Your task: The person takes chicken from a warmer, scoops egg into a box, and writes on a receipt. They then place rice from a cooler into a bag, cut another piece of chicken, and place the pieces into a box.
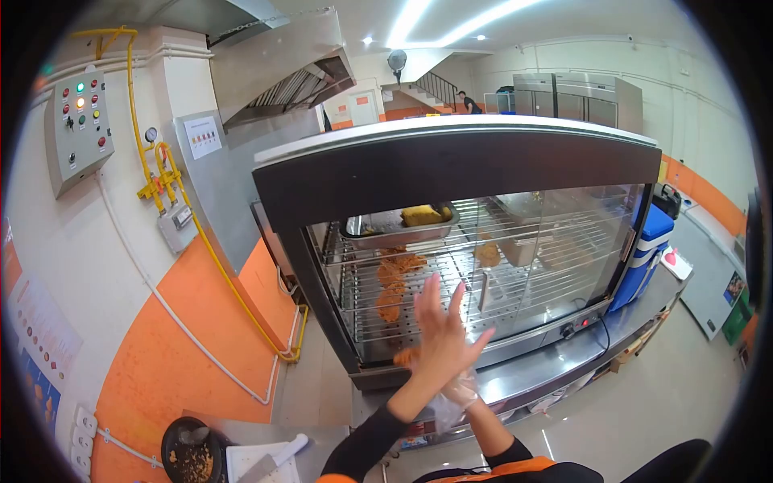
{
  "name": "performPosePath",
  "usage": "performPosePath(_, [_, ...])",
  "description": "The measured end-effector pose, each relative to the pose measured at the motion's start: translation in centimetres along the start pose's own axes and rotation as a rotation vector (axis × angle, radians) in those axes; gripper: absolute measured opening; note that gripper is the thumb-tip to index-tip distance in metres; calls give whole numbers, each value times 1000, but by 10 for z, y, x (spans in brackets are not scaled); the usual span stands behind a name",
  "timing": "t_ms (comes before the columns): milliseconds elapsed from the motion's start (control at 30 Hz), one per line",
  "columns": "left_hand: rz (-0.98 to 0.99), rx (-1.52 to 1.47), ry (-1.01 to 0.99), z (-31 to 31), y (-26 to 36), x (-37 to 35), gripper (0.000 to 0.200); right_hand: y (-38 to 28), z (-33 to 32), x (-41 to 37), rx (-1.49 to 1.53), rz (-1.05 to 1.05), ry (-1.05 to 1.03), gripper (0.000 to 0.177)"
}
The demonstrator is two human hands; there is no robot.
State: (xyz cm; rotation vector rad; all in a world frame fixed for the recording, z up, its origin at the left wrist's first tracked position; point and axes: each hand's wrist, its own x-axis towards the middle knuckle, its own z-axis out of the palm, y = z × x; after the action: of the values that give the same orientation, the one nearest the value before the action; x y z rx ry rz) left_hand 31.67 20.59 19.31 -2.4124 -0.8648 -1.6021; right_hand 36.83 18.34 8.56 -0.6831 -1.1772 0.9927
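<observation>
My left hand (444, 334) is raised, bare, in front of the glass display cabinet (459, 157), fingers spread and nothing in them. Crossing behind its wrist is my right hand (460, 390), in a clear plastic glove. A browned fried piece (405, 357) shows left of the wrists, at the cabinet's lower front edge, held by my right hand; its fingertips are mostly hidden. Inside the cabinet, fried pieces (390, 296) lie on the wire rack at left, and a round piece (487, 253) lies further right. A metal tray (400, 235) with yellow food stands on the upper rack.
At bottom left are a dark pan (192, 459) with crumbs and a white board (241, 457) with a white-handled knife (278, 457). Right of the cabinet stands a blue cooler (648, 258). The steel counter edge (523, 374) runs below the cabinet. Another person (469, 105) is far behind.
</observation>
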Motion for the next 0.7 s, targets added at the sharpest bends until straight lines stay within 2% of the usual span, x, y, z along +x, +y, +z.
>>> performPosePath(33, [25, 76, 13, 31, -8, 3, 92, 18, -26, -17, -91, 110, -91, 52])
performPosePath(100, [77, 232, 41, 85, -28, 5, 94, 19, -58, -39, -3, 692, -217, 55])
performPosePath(133, [34, 315, 53, 97, -34, 7, 95, 17, -71, -50, -3, 766, -201, 54])
performPosePath(200, [-35, 285, 90, 109, -38, 0, 97, 16, -97, -71, -4, 910, -177, 54])
performPosePath(300, [-92, 372, 153, 109, -33, 1, 104, 45, -146, -101, -19, 948, -181, 57])
performPosePath(367, [-148, 409, 177, 95, -29, 1, 104, 60, -174, -112, -130, 931, -218, 70])
performPosePath(433, [-189, 486, 193, 85, -33, -9, 105, 27, -181, -101, -270, 973, -283, 77])
performPosePath(467, [-211, 529, 203, 79, -34, -12, 105, 58, -199, -111, -203, 966, -272, 80])
performPosePath(567, [-276, 644, 232, 57, -39, -21, 104, 89, -226, -121, -88, 986, -293, 80])
performPosePath(667, [-355, 752, 272, 33, -46, -26, 101, 39, -221, -109, -248, 1021, -256, 75])
performPosePath(700, [-383, 789, 285, 25, -50, -28, 101, 43, -226, -108, -152, 1032, -317, 68])
